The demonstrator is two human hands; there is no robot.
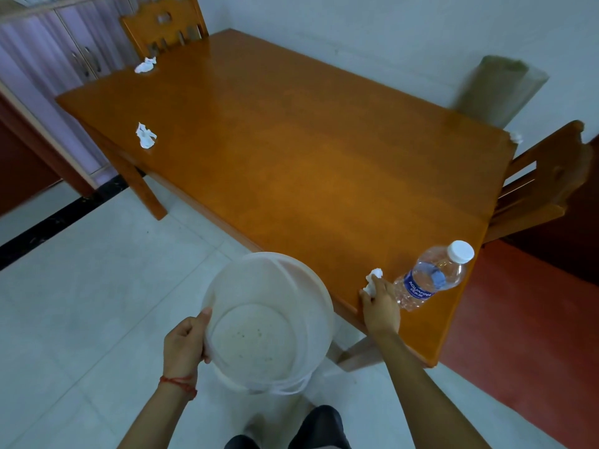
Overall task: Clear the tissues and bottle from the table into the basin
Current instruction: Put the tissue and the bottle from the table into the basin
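Just left of the bottle [431, 277], the right hand [381, 306] pinches a tissue [373, 281] for the basin [269, 322] gripped ready by the left hand [184, 345].

The wooden table [291, 150] is glossy and smooth, the basin [269, 322] matt whitish plastic (faintly speckled inside), the bottle [431, 277] clear crinkled plastic, the tissues [146, 136] crumpled white paper

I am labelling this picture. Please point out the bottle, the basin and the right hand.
bottle [421, 283]: head view, on its blue label.
basin [304, 273]: head view, on its far rim.
right hand [382, 307]: head view, on its back.
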